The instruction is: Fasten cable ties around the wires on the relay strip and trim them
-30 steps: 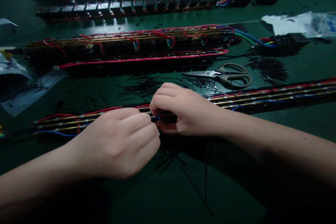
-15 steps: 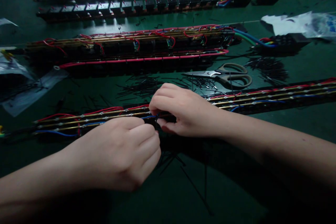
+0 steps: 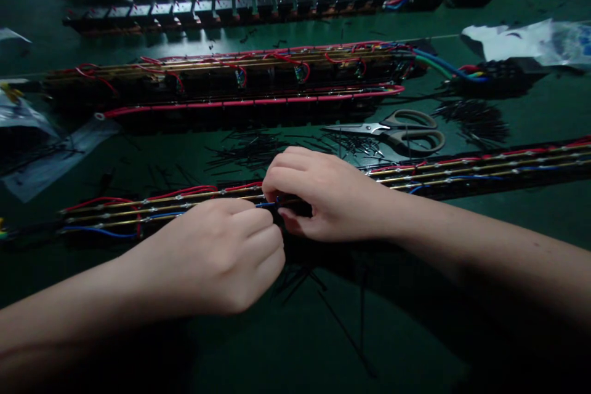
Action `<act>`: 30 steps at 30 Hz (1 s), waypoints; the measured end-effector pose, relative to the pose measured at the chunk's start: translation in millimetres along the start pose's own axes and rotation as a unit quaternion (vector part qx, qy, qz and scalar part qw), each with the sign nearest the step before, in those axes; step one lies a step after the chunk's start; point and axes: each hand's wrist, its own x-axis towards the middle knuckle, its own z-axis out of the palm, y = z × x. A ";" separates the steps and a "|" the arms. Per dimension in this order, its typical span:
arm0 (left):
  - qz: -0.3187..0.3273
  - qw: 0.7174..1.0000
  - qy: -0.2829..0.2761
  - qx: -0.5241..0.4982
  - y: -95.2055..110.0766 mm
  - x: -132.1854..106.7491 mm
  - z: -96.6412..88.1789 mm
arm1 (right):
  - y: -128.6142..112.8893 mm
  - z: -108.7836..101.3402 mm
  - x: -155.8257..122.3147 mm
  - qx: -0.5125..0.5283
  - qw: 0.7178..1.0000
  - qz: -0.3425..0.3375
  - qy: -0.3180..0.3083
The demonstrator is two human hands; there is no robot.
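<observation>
A long black strip (image 3: 462,181) with brass rails and red and blue wires runs across the table under both hands. My left hand (image 3: 226,252) is closed in a fist in front of its rails; whatever its fingertips pinch is hidden behind the knuckles. My right hand (image 3: 323,194) bends over the strip, thumb and forefinger closed around a small dark cable tie (image 3: 277,202) at the blue wire (image 3: 265,204). Both hands almost meet there. Loose black cable ties (image 3: 252,151) lie in a heap just behind the strip.
Scissors (image 3: 392,130) with grey-green handles lie behind my right hand. Another wired strip (image 3: 221,101) lies farther back, with more black strips (image 3: 231,10) beyond it. Plastic bags rest at the left (image 3: 60,160) and right (image 3: 521,43). More ties (image 3: 341,326) are scattered in front.
My left hand has shifted slightly up toward the strip, its fist still closed. My right hand stays almost in the same place.
</observation>
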 end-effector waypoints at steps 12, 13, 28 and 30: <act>-0.012 0.999 -0.004 -0.038 -3.9 -2.2 2.5 | -2.5 0.0 -0.1 -0.013 1.000 0.018 0.001; -0.013 0.999 -0.007 -0.038 -3.9 -2.5 3.0 | -2.5 0.0 -0.2 -0.013 1.000 0.018 0.000; -0.021 0.999 -0.021 -0.040 -5.4 -2.7 3.8 | -1.6 0.6 0.2 -0.008 1.000 0.026 -0.008; -0.023 0.999 -0.018 -0.040 -5.3 -2.8 4.3 | -1.6 0.5 0.1 -0.006 1.000 0.025 -0.007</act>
